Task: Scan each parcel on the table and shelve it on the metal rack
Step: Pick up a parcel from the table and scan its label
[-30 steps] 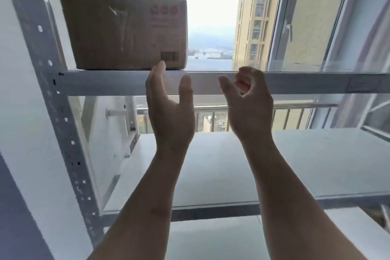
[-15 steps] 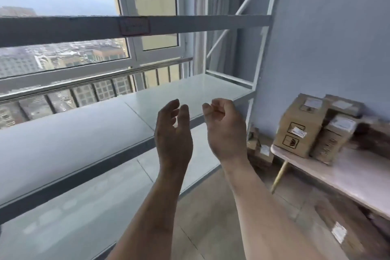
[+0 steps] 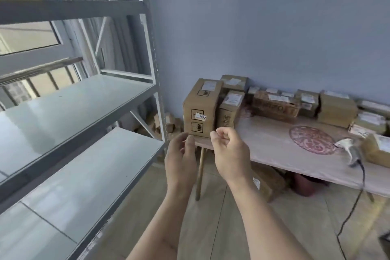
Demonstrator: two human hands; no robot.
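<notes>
The metal rack [image 3: 84,99] fills the left side, and the two shelves I can see here hold no parcels. To the right, the table [image 3: 274,145] stands against the blue wall, with cardboard parcels crowding its far edge and right end. The tallest parcel [image 3: 200,110], marked with a small 1042 sticker, stands at the table's near-left corner, with a smaller box [image 3: 231,110] touching its right side. So I judge most of the job is left: nearly every parcel in view waits to be scanned and shelved. The scanner [image 3: 349,150] lies on the table far to my right, its cord trailing to the floor. My left hand [image 3: 181,160] is raised, fingers relaxed and holding nothing. My right hand [image 3: 229,152] is loosely curled, also empty, just near the tall parcel.
</notes>
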